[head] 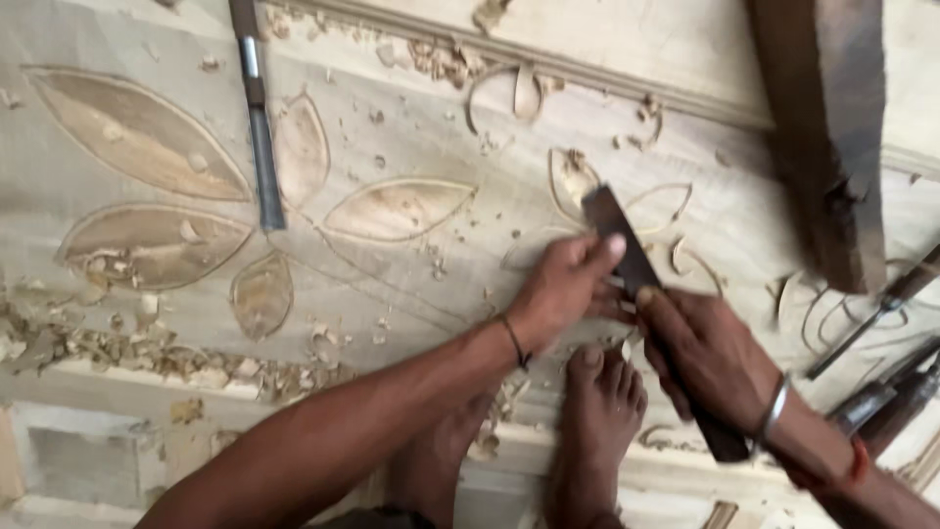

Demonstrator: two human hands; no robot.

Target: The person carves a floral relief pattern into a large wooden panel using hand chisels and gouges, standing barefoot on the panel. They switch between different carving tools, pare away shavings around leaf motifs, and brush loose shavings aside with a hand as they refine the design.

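A large pale wooden panel [411,137] with carved leaf shapes lies under me. My right hand [710,358] grips the dark handle of a broad flat chisel [627,250] whose blade tip rests on the panel near a half-cut leaf outline. My left hand [568,289] presses its fingers on the blade just behind the tip. My bare foot [602,411] stands on the panel below both hands.
A second long chisel [262,147] lies on the panel at upper left. A dark wooden beam [827,127] crosses the upper right. More tools [886,387] lie at the right edge. Wood chips [147,348] pile along the lower left.
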